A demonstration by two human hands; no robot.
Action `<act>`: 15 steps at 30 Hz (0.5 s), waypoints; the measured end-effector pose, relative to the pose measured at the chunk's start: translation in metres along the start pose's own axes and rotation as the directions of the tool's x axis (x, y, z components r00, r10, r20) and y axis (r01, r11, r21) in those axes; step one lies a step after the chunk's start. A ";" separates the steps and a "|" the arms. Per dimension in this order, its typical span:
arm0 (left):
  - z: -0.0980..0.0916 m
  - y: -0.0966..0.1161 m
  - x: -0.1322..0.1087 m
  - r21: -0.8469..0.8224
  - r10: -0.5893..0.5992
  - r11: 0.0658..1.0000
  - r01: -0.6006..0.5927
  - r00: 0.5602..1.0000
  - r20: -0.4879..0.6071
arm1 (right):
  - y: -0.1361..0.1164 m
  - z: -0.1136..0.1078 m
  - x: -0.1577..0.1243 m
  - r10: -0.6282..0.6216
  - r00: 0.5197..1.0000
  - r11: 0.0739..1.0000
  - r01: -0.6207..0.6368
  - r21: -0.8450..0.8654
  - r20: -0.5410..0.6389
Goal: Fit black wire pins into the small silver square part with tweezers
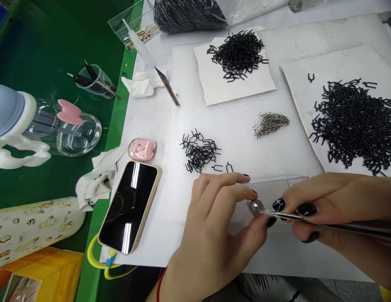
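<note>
My left hand (219,224) pinches a small round shiny piece (255,206) between thumb and forefinger. My right hand (327,205) is closed around a pair of metal tweezers (338,227), whose tip touches or nearly touches that piece. A clear flat plate (277,183) lies beneath both hands. Just beyond my left fingers are two loose black fork-shaped pieces (229,167) and a small heap of similar pieces (200,153). Farther off lies a pile of tiny metallic bits (271,123). My fingers partly cover the round piece.
Larger heaps of black fork-shaped pieces (355,123) lie on paper at right and at the back (241,52). On the left are a phone (129,207), pink case (141,149), tissue (141,85), dropper bottle (140,46), thin brown strip (167,86), clear cup (97,82) and drinking bottle (40,121).
</note>
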State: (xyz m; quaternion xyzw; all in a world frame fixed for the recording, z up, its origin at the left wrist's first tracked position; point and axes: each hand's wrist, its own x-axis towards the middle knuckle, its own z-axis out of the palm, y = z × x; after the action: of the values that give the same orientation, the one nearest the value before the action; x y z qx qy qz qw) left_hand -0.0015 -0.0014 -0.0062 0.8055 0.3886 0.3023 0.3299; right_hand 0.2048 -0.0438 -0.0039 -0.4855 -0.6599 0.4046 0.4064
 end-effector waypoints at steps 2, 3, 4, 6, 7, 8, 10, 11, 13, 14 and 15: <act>0.000 0.000 0.000 -0.002 0.001 1.000 -0.001 1.000 0.002 | -0.002 0.006 0.001 0.027 0.997 0.996 -0.022 0.085 -0.066; 0.001 0.000 0.000 -0.005 0.002 1.000 -0.002 1.000 0.004 | -0.003 0.009 0.002 0.037 0.995 0.991 -0.024 0.130 -0.098; 0.001 0.000 0.000 -0.009 0.005 1.000 -0.005 1.000 0.006 | -0.004 0.012 0.003 0.043 0.991 0.986 -0.023 0.162 -0.123; 0.001 0.001 0.000 -0.017 0.005 1.000 -0.005 1.000 0.006 | -0.006 0.017 0.005 0.041 0.990 0.982 -0.015 0.186 -0.137; 0.000 0.001 0.000 -0.020 0.002 1.000 -0.002 1.000 0.006 | -0.006 0.018 0.005 0.039 0.990 0.983 -0.014 0.184 -0.137; 0.000 0.001 0.000 -0.022 -0.002 1.000 0.002 1.000 0.006 | -0.006 0.017 0.005 0.037 0.990 0.984 -0.013 0.177 -0.135; 0.000 0.001 0.000 -0.020 -0.006 1.000 0.006 1.000 -0.003 | -0.006 0.015 0.003 0.037 0.992 0.988 -0.018 0.155 -0.125; -0.001 0.002 0.000 -0.019 -0.004 1.000 0.004 1.000 -0.007 | -0.005 0.012 0.002 0.041 0.993 0.990 -0.025 0.140 -0.112; -0.001 0.002 0.000 -0.015 0.002 1.000 -0.002 1.000 -0.011 | -0.004 0.006 -0.002 0.059 0.995 0.994 -0.051 0.100 -0.075; -0.002 0.003 0.000 -0.014 0.005 1.000 -0.005 1.000 -0.011 | -0.003 0.003 -0.003 0.071 0.996 0.994 -0.065 0.088 -0.062; -0.002 0.003 0.000 -0.014 0.007 1.000 -0.008 1.000 -0.010 | -0.002 0.001 -0.005 0.078 0.996 0.994 -0.074 0.080 -0.052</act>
State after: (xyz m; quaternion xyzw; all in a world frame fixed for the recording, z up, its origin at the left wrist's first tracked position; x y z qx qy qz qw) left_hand -0.0013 -0.0021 -0.0029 0.8031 0.3852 0.3103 0.3322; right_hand 0.2043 -0.0491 -0.0032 -0.5051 -0.6131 0.4317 0.4274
